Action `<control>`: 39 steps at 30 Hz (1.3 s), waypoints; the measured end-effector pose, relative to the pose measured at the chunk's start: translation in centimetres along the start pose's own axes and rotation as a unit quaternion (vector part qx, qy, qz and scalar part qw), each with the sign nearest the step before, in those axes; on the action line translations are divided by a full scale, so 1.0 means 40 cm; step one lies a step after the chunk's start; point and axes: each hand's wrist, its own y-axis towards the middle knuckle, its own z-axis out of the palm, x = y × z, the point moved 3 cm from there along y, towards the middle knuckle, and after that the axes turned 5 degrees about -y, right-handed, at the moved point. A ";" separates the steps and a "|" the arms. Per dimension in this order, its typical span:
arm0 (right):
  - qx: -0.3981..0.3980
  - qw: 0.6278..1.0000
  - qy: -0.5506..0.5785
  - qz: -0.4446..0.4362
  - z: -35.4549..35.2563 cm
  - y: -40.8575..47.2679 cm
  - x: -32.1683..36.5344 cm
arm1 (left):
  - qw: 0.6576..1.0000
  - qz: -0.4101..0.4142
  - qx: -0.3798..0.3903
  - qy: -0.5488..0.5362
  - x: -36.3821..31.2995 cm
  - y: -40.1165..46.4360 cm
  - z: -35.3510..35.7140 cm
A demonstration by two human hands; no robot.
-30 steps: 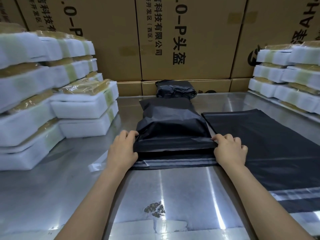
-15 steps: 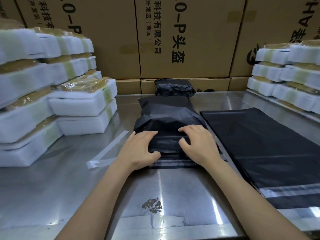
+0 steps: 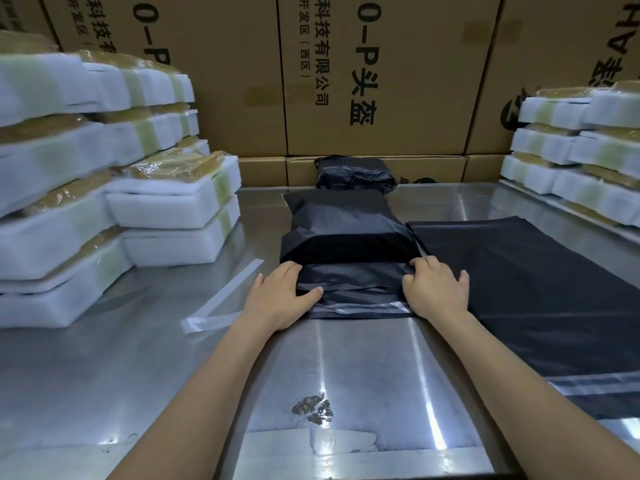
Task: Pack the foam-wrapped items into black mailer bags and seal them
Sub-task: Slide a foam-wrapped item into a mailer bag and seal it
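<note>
Two hands (image 3: 284, 296) (image 3: 434, 289), two filled mailers (image 3: 346, 237) (image 3: 355, 173)

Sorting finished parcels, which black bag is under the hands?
The filled black mailer mid-table, both hands pressing its flap; the other filled bag lies behind, untouched.

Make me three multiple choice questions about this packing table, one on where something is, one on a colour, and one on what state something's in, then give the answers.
1. Where does the clear peeled-off adhesive strip lie on the steel table?
A. left of the left hand
B. on the flat black bags
C. on the cardboard boxes

2. What colour is the foam around the stacked foam-wrapped items?
A. pink
B. white
C. black

3. How is the flap of the filled black mailer bag?
A. folded over, both hands pressing
B. hanging open
C. cut off

Answers: 1 A, the strip lies beside that hand. 2 B, every stack is white. 3 A, the right hand and the left press on the fold.
</note>
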 end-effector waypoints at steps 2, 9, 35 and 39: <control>-0.009 1.000 -0.010 0.001 0.001 0.000 0.000 | 0.999 -0.028 -0.014 -0.026 0.012 0.005 -0.008; -0.065 0.997 -0.013 0.042 -0.008 -0.020 -0.011 | 0.970 -0.109 -0.062 -0.207 0.036 -0.009 -0.034; 0.112 0.960 0.197 -0.167 0.009 -0.176 0.354 | 0.942 -0.049 0.065 -0.326 0.103 -0.136 -0.128; 0.110 0.965 0.181 -0.156 0.009 -0.174 0.366 | 0.946 -0.043 0.037 -0.320 0.095 -0.132 -0.122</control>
